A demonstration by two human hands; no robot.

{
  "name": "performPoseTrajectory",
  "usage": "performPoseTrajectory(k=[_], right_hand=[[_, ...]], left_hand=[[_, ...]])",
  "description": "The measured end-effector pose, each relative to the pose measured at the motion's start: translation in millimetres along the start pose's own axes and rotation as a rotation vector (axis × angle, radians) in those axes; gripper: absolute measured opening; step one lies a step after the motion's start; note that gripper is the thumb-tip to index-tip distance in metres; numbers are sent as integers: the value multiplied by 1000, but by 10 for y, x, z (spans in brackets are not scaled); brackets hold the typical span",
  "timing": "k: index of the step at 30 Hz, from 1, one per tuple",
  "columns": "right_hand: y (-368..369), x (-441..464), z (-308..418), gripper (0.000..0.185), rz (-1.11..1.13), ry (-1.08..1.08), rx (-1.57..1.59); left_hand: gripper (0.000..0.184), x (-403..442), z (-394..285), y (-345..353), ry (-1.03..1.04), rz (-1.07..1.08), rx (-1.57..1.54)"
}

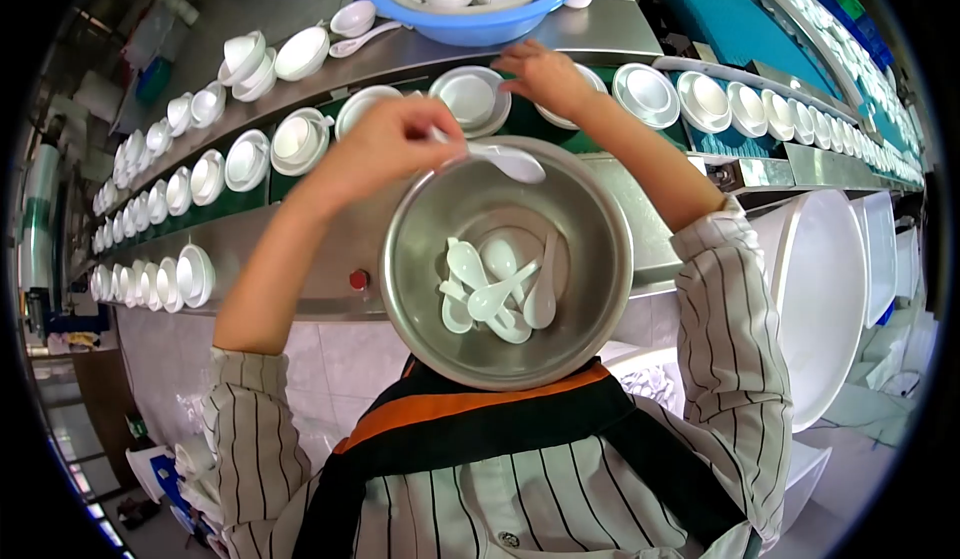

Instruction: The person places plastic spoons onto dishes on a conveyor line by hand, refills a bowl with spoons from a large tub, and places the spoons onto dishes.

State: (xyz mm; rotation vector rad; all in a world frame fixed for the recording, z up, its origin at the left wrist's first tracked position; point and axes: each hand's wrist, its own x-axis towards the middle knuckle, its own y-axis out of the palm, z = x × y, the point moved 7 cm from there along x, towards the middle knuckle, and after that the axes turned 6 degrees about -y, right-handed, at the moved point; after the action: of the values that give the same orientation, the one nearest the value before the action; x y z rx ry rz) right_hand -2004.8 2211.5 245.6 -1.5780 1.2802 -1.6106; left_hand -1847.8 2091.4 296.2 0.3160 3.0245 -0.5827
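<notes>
Closed on the handle of a white spoon, my left hand is over the upper left rim of a steel bowl. Several white spoons lie in the bottom of that bowl, which is close against my body. My right hand reaches over the green conveyor with its fingers apart, beside a stack of white dishes. Its fingertips are near the stack's right edge; whether they touch it I cannot tell.
A blue basin with white bowls stands on the steel ledge beyond the conveyor. Stacked white dishes line the belt on both sides. A loose spoon lies on the ledge. A large white tub stands at the right.
</notes>
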Motion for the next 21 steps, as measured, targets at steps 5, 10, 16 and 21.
performPoseTrajectory(k=[5, 10, 16, 21], right_hand=[[-719, 98, 936, 12, 257, -83, 263], [-480, -606, 1872, 25, 773, -366, 516], [-793, -525, 1778, 10, 603, -144, 660], [-1376, -288, 725, 11, 120, 141, 404]], left_hand=[[15, 160, 270, -792, 120, -453, -310], [18, 653, 437, -667, 156, -617, -172], [18, 1004, 263, -360, 290, -655, 137], [19, 1216, 190, -231, 363, -595, 385]])
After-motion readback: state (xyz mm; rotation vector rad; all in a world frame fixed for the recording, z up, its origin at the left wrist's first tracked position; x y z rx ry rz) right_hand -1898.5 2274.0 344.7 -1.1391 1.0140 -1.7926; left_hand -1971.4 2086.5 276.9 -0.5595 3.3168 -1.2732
